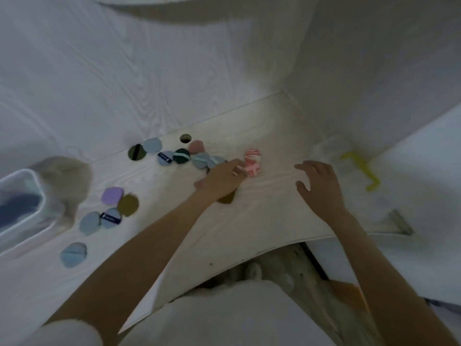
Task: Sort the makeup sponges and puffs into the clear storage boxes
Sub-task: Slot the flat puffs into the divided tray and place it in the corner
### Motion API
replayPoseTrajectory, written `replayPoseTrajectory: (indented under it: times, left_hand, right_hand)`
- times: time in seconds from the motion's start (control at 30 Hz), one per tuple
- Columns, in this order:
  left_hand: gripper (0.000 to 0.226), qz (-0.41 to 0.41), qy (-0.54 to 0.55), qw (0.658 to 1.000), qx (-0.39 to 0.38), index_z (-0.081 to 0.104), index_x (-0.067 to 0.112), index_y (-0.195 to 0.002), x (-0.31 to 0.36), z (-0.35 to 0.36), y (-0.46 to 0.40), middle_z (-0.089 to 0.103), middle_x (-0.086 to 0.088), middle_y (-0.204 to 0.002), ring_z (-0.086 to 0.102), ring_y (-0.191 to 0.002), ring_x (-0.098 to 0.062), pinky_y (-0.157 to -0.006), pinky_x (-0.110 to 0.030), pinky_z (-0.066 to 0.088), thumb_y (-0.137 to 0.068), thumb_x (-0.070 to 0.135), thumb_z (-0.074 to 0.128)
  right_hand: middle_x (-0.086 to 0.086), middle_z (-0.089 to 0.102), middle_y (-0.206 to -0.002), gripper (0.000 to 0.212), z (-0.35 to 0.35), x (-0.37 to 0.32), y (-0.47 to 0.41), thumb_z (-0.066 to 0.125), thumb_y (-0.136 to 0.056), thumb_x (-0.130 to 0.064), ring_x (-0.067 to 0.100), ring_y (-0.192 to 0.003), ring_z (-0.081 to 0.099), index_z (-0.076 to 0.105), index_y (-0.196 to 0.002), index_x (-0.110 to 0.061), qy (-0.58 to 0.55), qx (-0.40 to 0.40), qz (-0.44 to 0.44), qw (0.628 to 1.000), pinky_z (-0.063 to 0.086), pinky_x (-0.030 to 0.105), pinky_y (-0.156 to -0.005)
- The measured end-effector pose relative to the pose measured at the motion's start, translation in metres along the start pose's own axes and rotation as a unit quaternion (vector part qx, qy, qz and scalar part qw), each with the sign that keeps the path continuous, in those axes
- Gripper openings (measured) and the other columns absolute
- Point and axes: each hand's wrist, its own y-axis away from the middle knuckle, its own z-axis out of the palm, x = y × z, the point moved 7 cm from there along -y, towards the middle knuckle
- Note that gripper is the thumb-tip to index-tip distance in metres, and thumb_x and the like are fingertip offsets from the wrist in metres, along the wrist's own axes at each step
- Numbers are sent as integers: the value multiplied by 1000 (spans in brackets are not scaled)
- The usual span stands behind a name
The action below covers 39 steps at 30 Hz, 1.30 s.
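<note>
Several round puffs lie on the white table: a row of blue, dark green and pink ones (181,156) at the back, and a group of purple (112,195), olive (128,205) and blue puffs (73,254) at the left. A pink-and-white marbled sponge (252,155) stands at the middle, with a second marbled one (254,169) just below it. My left hand (222,179) pinches that lower marbled sponge; an olive puff (227,198) peeks out beneath it. My right hand (320,187) hovers open to the right. A clear storage box (22,206) sits at the far left.
A yellow hook-shaped object (361,171) lies at the right beside a clear plastic piece. Two dark round holes (185,138) sit near the back of the table. The table's front edge curves just before my body. Walls close in behind and to the right.
</note>
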Motion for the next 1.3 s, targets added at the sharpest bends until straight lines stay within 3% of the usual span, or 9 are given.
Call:
replayPoseTrajectory:
  times: [0.17, 0.3, 0.4, 0.53, 0.7, 0.77, 0.87, 1.03, 1.3]
  left_hand:
    - [34, -95, 204, 973, -56, 57, 7, -120, 34, 87, -53, 62, -6, -97, 55, -70, -5, -56, -12, 40, -89, 19, 61]
    - [33, -148, 262, 950, -85, 55, 11, -120, 47, 135, -62, 63, -2, -92, 56, -69, -7, -63, -20, 40, -89, 22, 61]
    - [29, -150, 335, 927, -78, 51, 15, -120, 62, 146, -60, 61, 3, -89, 57, -73, -9, -68, -21, 43, -91, 20, 56]
    - [33, -177, 394, 901, -37, 54, 14, -115, 48, 146, -41, 64, -4, -105, 62, -90, -15, -88, -34, 49, -88, 32, 62]
    - [30, -237, 437, 861, 105, 52, 12, -99, -7, 131, 0, 62, -7, -104, 65, -91, -20, -81, -34, 55, -82, 29, 69]
    - [30, -231, 435, 862, 123, 51, 8, -96, -24, 124, 11, 61, -12, -108, 64, -96, -23, -79, -33, 56, -82, 27, 70]
    - [28, -217, 430, 870, 110, 55, 8, -96, -32, 123, 19, 62, -11, -106, 63, -98, -23, -83, -33, 55, -82, 27, 69]
    - [25, -214, 469, 849, 114, 56, 9, -89, -32, 128, 21, 64, -11, -109, 63, -101, -21, -87, -30, 53, -80, 27, 71]
    - [45, -215, 465, 852, 107, 60, 13, -97, -35, 130, 27, 63, -6, -110, 61, -103, -21, -95, -36, 49, -72, 48, 72]
  right_hand:
    - [16, 22, -151, 75, 3, 112, -11, 63, -83, -39, 44, -138, 13, 25, -145, -19, 151, -108, 168, 968, 13, 57, -110]
    - [6, -3, -156, 85, 22, 148, -11, 59, -84, -47, 44, -139, -7, 5, -147, -32, 126, -166, 223, 952, 1, 64, -108]
    - [0, 2, -156, 85, 24, 146, -7, 61, -82, -34, 42, -139, 1, 6, -147, -34, 123, -151, 186, 963, 8, 62, -108]
    - [-1, 9, -155, 85, 33, 101, 5, 62, -76, -24, 36, -139, 5, 14, -145, -36, 89, -161, 44, 982, 11, 55, -108]
    - [16, 14, -151, 89, 48, 45, 20, 72, -71, -29, 32, -140, 12, 23, -145, -24, -40, -140, -56, 988, 16, 50, -109]
    - [20, 18, -151, 90, 55, 33, 27, 76, -70, -32, 38, -140, 13, 27, -145, -20, -6, -128, -95, 987, 17, 55, -111]
    - [19, 20, -152, 96, 57, 34, 34, 78, -66, -38, 46, -138, 15, 26, -145, -25, 116, -125, -81, 982, 11, 62, -109]
    - [19, -13, -154, 97, 68, 34, 41, 59, -83, -23, 51, -137, -4, -15, -146, -27, 172, -218, -55, 959, -3, 68, -106]
    - [16, -18, -153, 102, 61, 34, 44, 63, -81, -28, 47, -137, -9, -16, -145, -28, 103, -292, -52, 950, -3, 65, -108]
